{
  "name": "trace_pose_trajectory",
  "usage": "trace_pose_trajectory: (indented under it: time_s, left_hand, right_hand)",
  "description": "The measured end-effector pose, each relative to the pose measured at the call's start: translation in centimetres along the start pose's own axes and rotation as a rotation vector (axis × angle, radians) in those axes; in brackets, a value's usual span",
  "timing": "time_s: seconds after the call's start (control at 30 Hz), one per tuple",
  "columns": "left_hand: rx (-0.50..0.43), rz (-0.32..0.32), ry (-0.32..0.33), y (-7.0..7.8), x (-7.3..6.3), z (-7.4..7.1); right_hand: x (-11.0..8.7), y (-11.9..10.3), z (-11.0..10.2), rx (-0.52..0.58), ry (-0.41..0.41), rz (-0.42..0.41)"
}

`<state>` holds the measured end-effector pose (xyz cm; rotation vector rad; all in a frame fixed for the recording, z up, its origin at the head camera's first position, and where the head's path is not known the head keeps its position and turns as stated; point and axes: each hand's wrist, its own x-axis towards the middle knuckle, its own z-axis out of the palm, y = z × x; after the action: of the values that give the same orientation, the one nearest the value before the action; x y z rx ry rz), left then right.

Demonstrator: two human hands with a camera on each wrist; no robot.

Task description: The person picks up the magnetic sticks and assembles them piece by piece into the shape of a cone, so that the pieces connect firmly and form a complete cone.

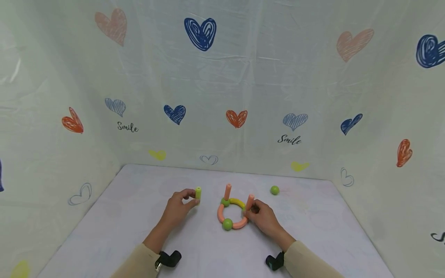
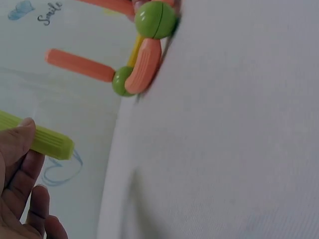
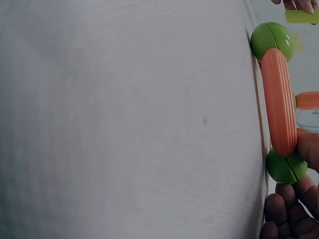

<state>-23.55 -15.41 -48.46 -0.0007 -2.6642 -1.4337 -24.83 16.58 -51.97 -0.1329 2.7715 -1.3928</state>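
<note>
My left hand [image 1: 178,209] pinches a yellow-green rod [image 1: 198,193] upright between thumb and fingers, left of a ring of toy pieces. Orange curved rods [image 1: 220,213], a yellow curved rod [image 1: 238,201] and green balls [image 1: 227,224] form that ring on the table. One straight orange rod [image 1: 227,192] stands on the ring's back-left ball; another orange rod [image 1: 250,201] rises at the right side. There my right hand [image 1: 267,221] pinches a green ball [image 3: 286,167], its thumb beside the end of a curved orange rod [image 3: 278,102]. Fingers partly hide this joint in the head view.
A loose green ball [image 1: 274,190] lies behind and right of the ring. The white-covered table [image 1: 194,251] meets a pale curtain [image 1: 222,88] printed with hearts at the back and sides. A black strapped device [image 1: 170,258] sits at each wrist.
</note>
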Motion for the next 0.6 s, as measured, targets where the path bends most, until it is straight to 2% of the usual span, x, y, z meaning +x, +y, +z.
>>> trace_pose_trajectory:
  time_s: [0.3, 0.6]
  left_hand:
    - [-0.039, -0.002, -0.035, 1.9, -1.4, 3.3]
    - [-0.096, 0.032, -0.095, 3.4, -2.5, 5.9]
  right_hand:
    - [0.0, 0.0, 0.0, 0.001, 0.006, -0.005]
    - [0.0, 0.2, 0.1, -0.016, 0.012, -0.029]
